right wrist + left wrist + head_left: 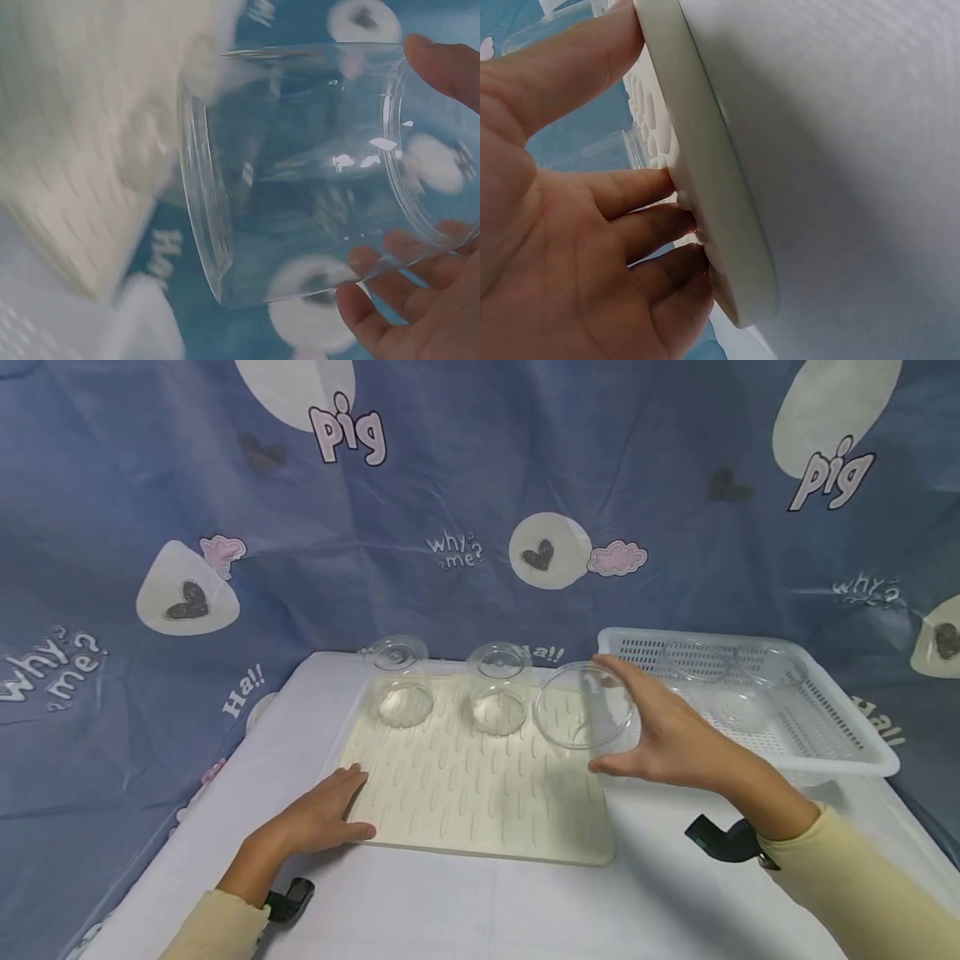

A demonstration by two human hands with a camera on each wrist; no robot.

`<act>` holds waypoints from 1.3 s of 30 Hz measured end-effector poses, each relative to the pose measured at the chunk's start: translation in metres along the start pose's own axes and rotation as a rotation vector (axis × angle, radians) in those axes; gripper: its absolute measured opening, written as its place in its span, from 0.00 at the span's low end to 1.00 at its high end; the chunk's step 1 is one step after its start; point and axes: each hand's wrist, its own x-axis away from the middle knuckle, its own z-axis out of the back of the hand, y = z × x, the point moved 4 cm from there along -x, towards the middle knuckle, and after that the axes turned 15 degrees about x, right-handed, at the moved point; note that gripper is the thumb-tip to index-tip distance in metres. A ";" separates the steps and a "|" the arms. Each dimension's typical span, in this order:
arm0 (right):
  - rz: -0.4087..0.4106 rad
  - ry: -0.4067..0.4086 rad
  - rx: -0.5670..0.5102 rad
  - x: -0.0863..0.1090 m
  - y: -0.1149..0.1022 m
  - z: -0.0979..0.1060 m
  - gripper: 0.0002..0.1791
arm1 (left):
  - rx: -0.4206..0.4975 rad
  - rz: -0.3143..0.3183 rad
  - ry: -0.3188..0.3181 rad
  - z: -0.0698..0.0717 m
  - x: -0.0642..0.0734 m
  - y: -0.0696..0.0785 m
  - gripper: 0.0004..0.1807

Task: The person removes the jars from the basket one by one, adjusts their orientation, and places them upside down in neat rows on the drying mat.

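My right hand (667,731) grips a clear cylindrical jar (300,172) around its upper end, thumb on one side and fingers on the other. The jar is above the right part of a cream ridged drying mat (480,793); whether its lower end touches the mat I cannot tell. Two similar clear jars, one on the left (405,693) and one in the middle (499,697), stand on the mat's far half. At the mat's near left corner, my left hand (318,814) touches the edge with fairly straight fingers, as the left wrist view also shows.
A white perforated plastic basket (840,766) stands at the back right, with clear jars (768,668) inside. White cloth (420,902) covers the table. Behind it hangs a blue printed curtain (450,468), close to the table's far edge.
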 end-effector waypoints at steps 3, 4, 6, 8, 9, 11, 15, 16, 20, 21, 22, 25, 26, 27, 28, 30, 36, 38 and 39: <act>0.041 -0.048 0.008 -0.001 -0.010 -0.016 0.64 | -0.002 0.008 0.003 0.000 0.000 -0.001 0.50; 0.056 -0.058 0.007 -0.002 -0.013 -0.021 0.64 | -0.002 0.012 0.005 0.000 0.000 -0.001 0.51; 0.081 -0.068 -0.001 -0.003 -0.016 -0.029 0.64 | -0.002 0.014 0.008 0.000 0.000 0.000 0.50; 0.103 -0.077 -0.003 -0.003 -0.018 -0.037 0.64 | -0.001 0.013 0.004 0.000 -0.001 0.001 0.50; 0.108 -0.084 -0.002 -0.002 -0.018 -0.040 0.64 | 0.001 0.011 0.002 -0.001 -0.002 0.002 0.50; 0.103 -0.101 -0.006 -0.001 -0.018 -0.044 0.63 | 0.006 0.001 -0.002 -0.002 -0.004 0.004 0.49; 0.093 -0.123 -0.022 0.000 -0.017 -0.049 0.63 | 0.004 -0.042 0.017 -0.001 -0.007 0.008 0.44; 0.092 -0.123 -0.023 0.000 -0.018 -0.050 0.64 | 0.004 -0.059 0.034 0.000 -0.006 0.010 0.42; 0.113 -0.088 -0.029 -0.001 -0.022 -0.055 0.64 | -0.003 -0.185 0.153 0.004 0.000 0.026 0.33; 0.119 -0.075 -0.024 0.000 -0.024 -0.056 0.64 | -0.001 -0.218 0.182 0.004 0.002 0.033 0.31; 0.125 -0.063 -0.020 0.000 -0.027 -0.057 0.64 | 0.001 -0.248 0.207 0.004 0.004 0.040 0.30; 0.152 -0.036 0.000 0.001 -0.035 -0.060 0.62 | 0.021 -0.337 0.246 0.000 0.010 0.063 0.30; 0.161 -0.029 0.010 0.002 -0.038 -0.061 0.62 | 0.025 -0.361 0.248 -0.002 0.011 0.071 0.31; 0.174 -0.022 0.017 0.002 -0.041 -0.063 0.62 | 0.030 -0.381 0.246 -0.003 0.013 0.077 0.32; 0.185 -0.014 0.023 0.001 -0.043 -0.064 0.62 | 0.038 -0.399 0.242 -0.005 0.014 0.083 0.34; 0.207 0.009 0.038 0.001 -0.047 -0.067 0.62 | 0.056 -0.425 0.226 -0.008 0.016 0.094 0.38; 0.256 0.077 0.187 0.002 -0.065 -0.075 0.62 | 0.117 -0.450 0.151 -0.022 0.021 0.116 0.53; 0.265 0.093 0.257 0.003 -0.072 -0.079 0.62 | 0.130 -0.439 0.126 -0.028 0.023 0.120 0.58; 0.271 0.100 0.287 0.003 -0.076 -0.081 0.62 | 0.133 -0.436 0.112 -0.032 0.023 0.122 0.60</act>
